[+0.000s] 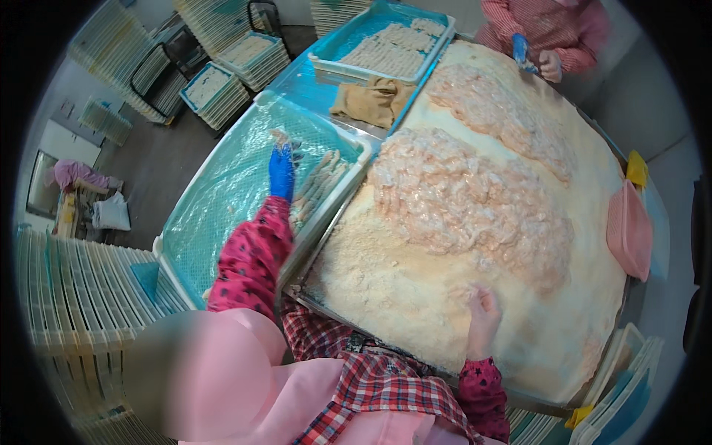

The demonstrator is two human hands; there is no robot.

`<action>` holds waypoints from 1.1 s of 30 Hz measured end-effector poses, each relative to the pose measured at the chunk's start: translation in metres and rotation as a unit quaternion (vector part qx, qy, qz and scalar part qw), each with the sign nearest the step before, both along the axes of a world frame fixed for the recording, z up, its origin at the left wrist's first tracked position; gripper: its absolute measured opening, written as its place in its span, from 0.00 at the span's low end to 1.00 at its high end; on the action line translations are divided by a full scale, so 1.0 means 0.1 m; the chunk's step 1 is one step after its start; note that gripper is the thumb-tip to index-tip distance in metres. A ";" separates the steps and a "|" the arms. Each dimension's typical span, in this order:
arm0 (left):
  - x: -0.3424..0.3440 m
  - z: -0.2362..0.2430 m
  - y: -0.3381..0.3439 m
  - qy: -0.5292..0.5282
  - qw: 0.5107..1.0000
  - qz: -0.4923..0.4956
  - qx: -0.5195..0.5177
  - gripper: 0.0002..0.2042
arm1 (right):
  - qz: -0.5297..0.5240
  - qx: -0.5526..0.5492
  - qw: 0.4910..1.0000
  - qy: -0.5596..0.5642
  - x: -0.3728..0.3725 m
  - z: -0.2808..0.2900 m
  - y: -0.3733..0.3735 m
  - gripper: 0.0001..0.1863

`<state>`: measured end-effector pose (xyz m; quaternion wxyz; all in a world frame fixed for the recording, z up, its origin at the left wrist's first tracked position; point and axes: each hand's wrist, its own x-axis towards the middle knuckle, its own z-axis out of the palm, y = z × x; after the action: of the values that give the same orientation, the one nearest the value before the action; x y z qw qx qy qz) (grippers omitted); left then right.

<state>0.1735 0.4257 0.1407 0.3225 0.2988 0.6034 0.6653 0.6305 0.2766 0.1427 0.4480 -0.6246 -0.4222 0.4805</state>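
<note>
My left hand, in a blue glove, is over a white tray lined with turquoise mesh, its fingers closed on a pale coated meat strip. A row of similar strips lies along the tray's right side. My bare right hand is low over the crumb coating on the large worktable, fingers curled together; I cannot make out what they hold. Just beyond it lies a broad heap of wet, pale pink meat, with a second heap farther back.
A filled tray and tan cloth are at the back. A co-worker's gloved hand works top right. A pink basket sits on the right edge. Stacked trays stand left; another person bends in the background.
</note>
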 end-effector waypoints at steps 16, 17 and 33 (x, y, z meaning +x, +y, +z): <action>2.14 0.04 -1.20 0.367 0.723 -0.578 0.090 0.24 | 0.307 0.301 0.770 -0.471 -0.22 0.14 0.41 0.18; 2.31 0.03 -1.38 0.418 0.702 -0.570 0.079 0.20 | 0.321 0.268 0.787 -0.453 -0.20 0.17 0.39 0.18; 2.13 -0.14 -1.45 0.427 0.799 -0.424 0.013 0.21 | 0.295 0.062 0.920 -0.252 0.79 0.52 -0.19 0.10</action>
<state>0.3864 0.2804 0.1263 0.2775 0.7827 0.4845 0.2748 0.7094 0.2573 0.1946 0.2025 -0.5437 -0.7148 0.3905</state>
